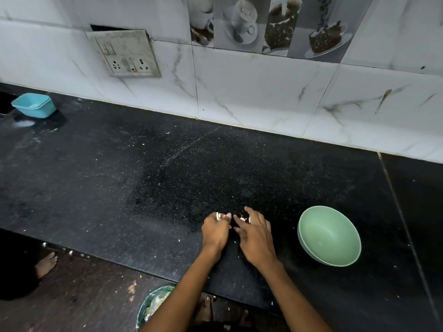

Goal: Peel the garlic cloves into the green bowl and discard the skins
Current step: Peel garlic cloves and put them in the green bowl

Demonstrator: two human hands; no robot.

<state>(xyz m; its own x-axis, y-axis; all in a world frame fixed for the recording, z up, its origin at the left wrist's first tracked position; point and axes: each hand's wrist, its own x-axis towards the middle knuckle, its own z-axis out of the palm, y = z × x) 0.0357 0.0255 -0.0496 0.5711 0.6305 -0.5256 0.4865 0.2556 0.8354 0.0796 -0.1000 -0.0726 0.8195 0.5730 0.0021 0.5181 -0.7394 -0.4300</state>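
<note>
Both hands meet on the black counter [167,183] near its front edge. My left hand [215,232] is curled and pinches a small white piece of garlic [218,216] at its fingertips. My right hand [255,233] reaches over a few pale garlic bits [244,219] lying on the counter, its fingers spread and bent onto them. Whether those bits are cloves or skins is too small to tell. The green bowl [309,226] stands to the right of my right hand and looks empty.
A bin lined with a green bag [153,305] stands on the floor below the counter edge, partly hidden by my left arm. A blue tub [34,105] sits far left by the tiled wall. Someone's bare foot [46,263] is on the floor at left.
</note>
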